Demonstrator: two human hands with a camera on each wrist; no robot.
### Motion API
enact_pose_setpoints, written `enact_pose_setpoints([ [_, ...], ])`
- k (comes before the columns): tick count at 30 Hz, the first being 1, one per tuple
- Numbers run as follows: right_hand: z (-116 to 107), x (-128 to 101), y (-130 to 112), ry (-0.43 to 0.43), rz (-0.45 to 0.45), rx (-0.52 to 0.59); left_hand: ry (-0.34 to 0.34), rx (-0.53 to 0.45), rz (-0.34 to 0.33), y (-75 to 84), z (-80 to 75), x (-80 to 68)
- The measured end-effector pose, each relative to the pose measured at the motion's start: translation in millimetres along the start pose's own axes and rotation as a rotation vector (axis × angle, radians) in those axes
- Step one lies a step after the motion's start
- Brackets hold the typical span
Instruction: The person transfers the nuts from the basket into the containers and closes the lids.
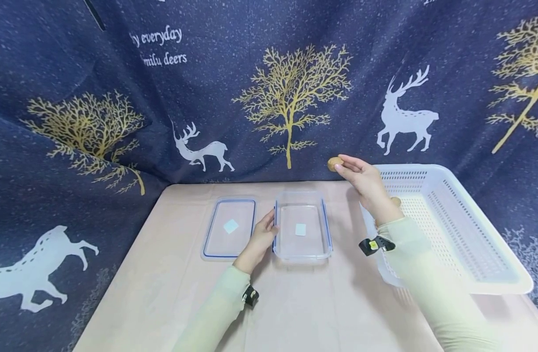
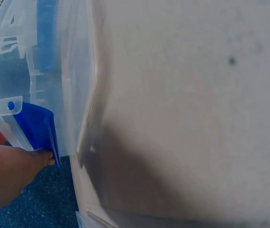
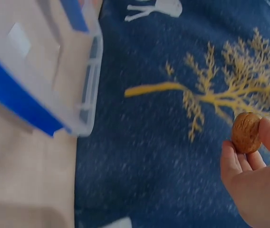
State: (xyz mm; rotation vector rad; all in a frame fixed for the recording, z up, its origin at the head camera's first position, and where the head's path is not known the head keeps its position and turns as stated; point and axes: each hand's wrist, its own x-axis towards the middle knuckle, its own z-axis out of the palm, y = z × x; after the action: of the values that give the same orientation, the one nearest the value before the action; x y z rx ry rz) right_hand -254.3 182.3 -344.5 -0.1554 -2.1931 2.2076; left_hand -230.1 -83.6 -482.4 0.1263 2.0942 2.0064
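Observation:
In the head view my right hand (image 1: 361, 178) is raised at the back of the table, to the right of a clear plastic food container (image 1: 302, 256). Its thumb and fingertips pinch a round brown walnut (image 3: 245, 133), wrinkled in the right wrist view. The open-topped container has blue side clips and a pale square on its floor. My left hand (image 1: 262, 234) holds the container's left side, thumb against a blue clip (image 2: 37, 126) in the left wrist view. The matching lid (image 1: 229, 256), rimmed in blue, lies flat to the left.
A large white perforated basket (image 1: 476, 220) stands at the right under my right forearm, with another brown round thing (image 1: 396, 201) in it, partly hidden by the wrist. A dark blue cloth (image 1: 260, 29) with deer and trees hangs behind the table (image 1: 163, 293).

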Motion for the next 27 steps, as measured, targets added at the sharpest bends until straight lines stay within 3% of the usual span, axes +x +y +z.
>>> enact_pose_setpoints([
  [4, 15.0, -2.4, 0.1, -0.006, -0.030, -0.009, -0.019, -0.008, -0.008, 4.6, -0.7, -2.4],
  [10, 36.0, -7.3, 3.0, -0.043, -0.064, 0.090, -0.030, 0.023, -0.011, 20.1, 0.6, -12.0],
  [17, 57.7, -16.2, 13.0, -0.054, -0.054, 0.064, -0.019, -0.010, -0.008, 1.5, -1.9, 0.7],
  [27, 80.3, -27.3, 34.2, -0.036, -0.021, 0.036, 0.007, 0.011, -0.007, -2.7, -0.2, 0.7],
])
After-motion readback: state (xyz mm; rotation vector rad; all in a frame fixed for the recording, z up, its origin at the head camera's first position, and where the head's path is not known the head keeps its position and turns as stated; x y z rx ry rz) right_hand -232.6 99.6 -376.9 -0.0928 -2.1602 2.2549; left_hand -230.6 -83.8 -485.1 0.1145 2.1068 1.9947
